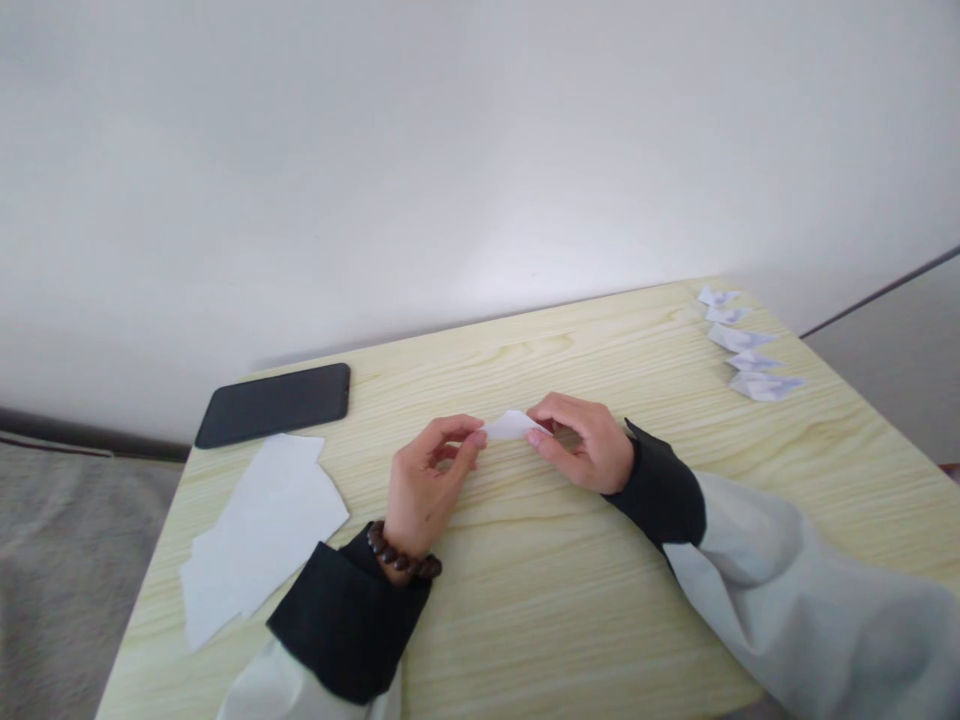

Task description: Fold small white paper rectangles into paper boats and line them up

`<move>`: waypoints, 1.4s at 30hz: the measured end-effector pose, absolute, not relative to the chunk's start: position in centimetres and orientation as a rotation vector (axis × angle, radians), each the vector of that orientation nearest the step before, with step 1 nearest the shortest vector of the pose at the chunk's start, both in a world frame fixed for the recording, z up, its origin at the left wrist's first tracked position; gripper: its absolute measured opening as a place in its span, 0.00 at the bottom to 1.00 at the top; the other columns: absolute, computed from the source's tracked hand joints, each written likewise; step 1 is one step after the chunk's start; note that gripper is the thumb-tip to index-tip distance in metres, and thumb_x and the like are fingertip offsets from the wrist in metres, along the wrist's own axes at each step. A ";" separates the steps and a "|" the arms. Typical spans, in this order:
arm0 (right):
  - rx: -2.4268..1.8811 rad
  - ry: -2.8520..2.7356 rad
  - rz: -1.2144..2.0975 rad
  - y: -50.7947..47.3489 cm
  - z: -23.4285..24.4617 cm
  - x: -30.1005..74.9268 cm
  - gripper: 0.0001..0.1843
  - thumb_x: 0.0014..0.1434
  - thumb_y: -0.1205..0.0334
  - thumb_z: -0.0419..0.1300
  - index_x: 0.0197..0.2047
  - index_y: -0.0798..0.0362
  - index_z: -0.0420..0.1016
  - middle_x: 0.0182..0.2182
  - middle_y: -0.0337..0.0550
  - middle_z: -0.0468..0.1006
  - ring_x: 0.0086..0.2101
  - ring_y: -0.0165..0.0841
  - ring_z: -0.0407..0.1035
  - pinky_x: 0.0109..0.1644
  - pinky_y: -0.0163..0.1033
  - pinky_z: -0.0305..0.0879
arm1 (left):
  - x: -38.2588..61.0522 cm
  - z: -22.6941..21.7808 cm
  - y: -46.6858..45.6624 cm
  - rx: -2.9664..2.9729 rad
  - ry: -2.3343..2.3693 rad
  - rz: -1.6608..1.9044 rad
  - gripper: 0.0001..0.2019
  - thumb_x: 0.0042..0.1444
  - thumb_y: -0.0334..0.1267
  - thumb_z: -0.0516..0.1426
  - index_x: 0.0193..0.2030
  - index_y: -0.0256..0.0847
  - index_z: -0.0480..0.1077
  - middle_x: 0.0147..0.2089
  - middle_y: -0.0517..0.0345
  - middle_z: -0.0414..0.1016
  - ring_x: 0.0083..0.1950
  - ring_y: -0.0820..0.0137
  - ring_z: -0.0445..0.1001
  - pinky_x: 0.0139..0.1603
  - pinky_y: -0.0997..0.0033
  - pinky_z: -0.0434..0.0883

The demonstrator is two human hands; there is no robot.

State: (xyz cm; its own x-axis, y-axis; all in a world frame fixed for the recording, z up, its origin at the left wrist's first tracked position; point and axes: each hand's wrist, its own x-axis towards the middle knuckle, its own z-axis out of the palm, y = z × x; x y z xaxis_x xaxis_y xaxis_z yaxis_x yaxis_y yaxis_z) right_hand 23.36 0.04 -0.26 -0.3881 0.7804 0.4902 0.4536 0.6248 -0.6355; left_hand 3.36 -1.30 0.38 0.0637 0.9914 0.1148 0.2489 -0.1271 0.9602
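Note:
A small folded piece of white paper (510, 426) is held just above the pale wooden table (600, 600), between both hands. My left hand (427, 485) pinches its left end with thumb and forefinger; a dark bead bracelet circles that wrist. My right hand (581, 440) pinches the right end, fingers curled over it. Both sleeves are pale with black cuffs.
A loose stack of white paper sheets (259, 530) lies at the table's left. A black phone (276, 403) rests face down at the back left. Several small folded paper pieces (746, 345) sit in a row at the back right corner. A white wall stands behind.

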 end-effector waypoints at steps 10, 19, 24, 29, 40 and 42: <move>-0.966 -2.028 0.507 -0.2 -0.7 23.4 0.03 0.59 0.63 0.55 0.36 0.52 0.68 0.25 0.37 0.73 0.23 0.25 0.64 0.27 0.30 0.61 | 3.3 0.4 -1.6 1.733 1.329 1.143 0.06 0.51 0.38 0.60 0.36 0.40 0.72 0.36 0.58 0.76 0.35 0.72 0.75 0.33 0.75 0.75; -0.917 -2.051 0.498 -0.3 -0.6 23.5 0.04 0.60 0.63 0.54 0.37 0.52 0.68 0.27 0.38 0.76 0.23 0.25 0.68 0.27 0.29 0.63 | 3.2 0.4 -1.5 1.893 1.339 1.126 0.05 0.52 0.37 0.60 0.35 0.40 0.72 0.34 0.59 0.77 0.32 0.75 0.74 0.33 0.77 0.74; -0.889 -2.071 0.458 -0.2 -0.6 23.5 0.05 0.61 0.63 0.53 0.37 0.52 0.69 0.28 0.39 0.78 0.25 0.25 0.70 0.29 0.29 0.64 | 3.1 0.5 -1.4 1.935 1.337 1.102 0.05 0.52 0.37 0.60 0.35 0.39 0.72 0.35 0.58 0.76 0.32 0.74 0.73 0.32 0.76 0.74; -0.841 -2.110 0.411 -0.1 -1.0 23.4 0.06 0.63 0.63 0.52 0.38 0.52 0.69 0.28 0.41 0.78 0.27 0.27 0.71 0.32 0.30 0.65 | 3.2 0.8 -1.4 1.938 1.294 1.063 0.05 0.54 0.37 0.58 0.33 0.39 0.73 0.39 0.54 0.77 0.40 0.70 0.75 0.34 0.75 0.73; -0.927 -2.056 0.486 0.0 -0.6 23.5 0.06 0.59 0.60 0.58 0.39 0.53 0.71 0.30 0.39 0.79 0.28 0.26 0.72 0.32 0.29 0.67 | 3.2 1.1 -1.3 1.815 1.476 0.931 0.07 0.53 0.41 0.58 0.32 0.40 0.74 0.32 0.61 0.78 0.26 0.75 0.72 0.30 0.76 0.70; -0.936 -2.039 0.537 -0.1 -0.4 23.5 0.08 0.58 0.60 0.59 0.41 0.53 0.72 0.32 0.40 0.80 0.29 0.27 0.73 0.33 0.29 0.68 | 3.2 1.1 -1.3 1.784 1.498 0.929 0.07 0.53 0.41 0.59 0.32 0.40 0.74 0.32 0.61 0.78 0.25 0.75 0.71 0.30 0.76 0.69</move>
